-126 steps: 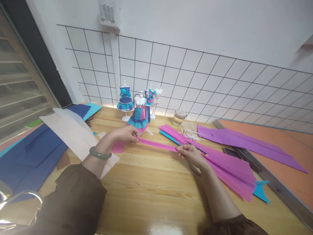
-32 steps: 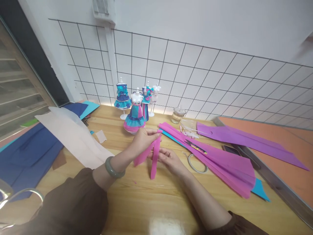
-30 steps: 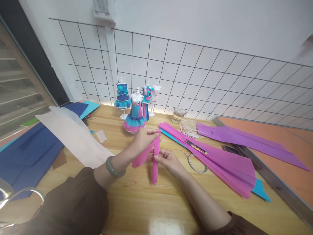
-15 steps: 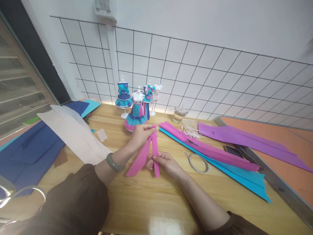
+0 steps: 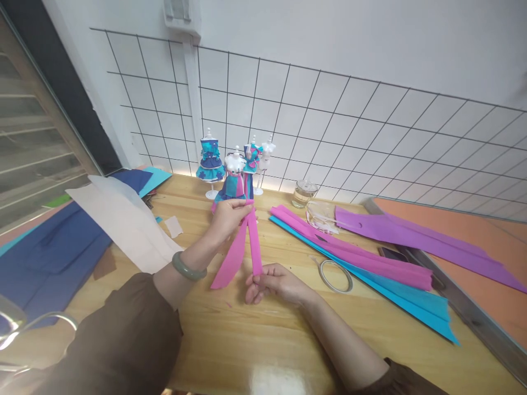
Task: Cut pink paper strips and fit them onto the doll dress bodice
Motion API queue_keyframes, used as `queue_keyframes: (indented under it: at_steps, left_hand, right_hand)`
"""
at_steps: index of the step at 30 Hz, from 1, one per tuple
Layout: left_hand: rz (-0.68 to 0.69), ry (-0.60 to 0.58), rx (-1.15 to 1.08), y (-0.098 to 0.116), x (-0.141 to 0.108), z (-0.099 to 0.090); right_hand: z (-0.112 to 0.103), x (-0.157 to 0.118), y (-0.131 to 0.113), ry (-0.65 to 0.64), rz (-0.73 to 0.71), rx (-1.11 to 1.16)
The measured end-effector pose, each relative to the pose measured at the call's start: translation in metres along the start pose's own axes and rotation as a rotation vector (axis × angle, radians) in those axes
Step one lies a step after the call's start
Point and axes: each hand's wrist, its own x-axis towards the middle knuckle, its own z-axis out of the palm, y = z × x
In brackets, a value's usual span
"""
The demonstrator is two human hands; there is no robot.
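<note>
A long pink strip (image 5: 254,246) hangs folded over, its two tails spread apart above the wooden table. My left hand (image 5: 231,218), with a green bangle at the wrist, pinches the strip at its upper fold. The lower end of the straight right tail is between the thumb and fingers of my right hand (image 5: 275,283). The wider left tail slants down loose. Just behind my left hand stands a mini dress form (image 5: 234,178) in a pink, teal and blue dress.
Several dress forms stand at the back, near a glass jar (image 5: 304,193). Pink paper (image 5: 370,257), blue paper (image 5: 428,307), purple paper (image 5: 415,236) and a tape roll (image 5: 336,276) lie right; white paper (image 5: 123,225) and navy paper (image 5: 61,258) lie left.
My left hand has moved slightly up and left with the fold. My right hand has slid down to the end of the straight tail, which now looks stretched between both hands.
</note>
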Motion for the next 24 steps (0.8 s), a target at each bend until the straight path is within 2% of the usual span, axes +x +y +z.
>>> queue_keyframes:
  at_steps: [4, 12, 16, 20, 24]
  left_hand:
    - [-0.02, 0.014, -0.013, 0.007, -0.002, 0.001]
    - [-0.051, -0.06, -0.129, 0.007, -0.002, 0.001]
    - [-0.025, -0.149, -0.089, 0.007, -0.006, 0.003]
    - [0.005, -0.224, 0.019, 0.004, -0.016, 0.011]
    - [-0.001, -0.296, 0.095, -0.003, -0.028, 0.024]
  right_hand:
    - [-0.001, -0.001, 0.0, -0.038, 0.046, -0.02]
    - [-0.004, -0.001, 0.0, -0.016, 0.06, -0.154]
    - [-0.005, -0.003, -0.007, 0.099, -0.093, -0.294]
    - [-0.007, -0.005, -0.02, 0.185, -0.279, -0.309]
    - [-0.01, -0.004, -0.021, 0.269, -0.34, -0.263]
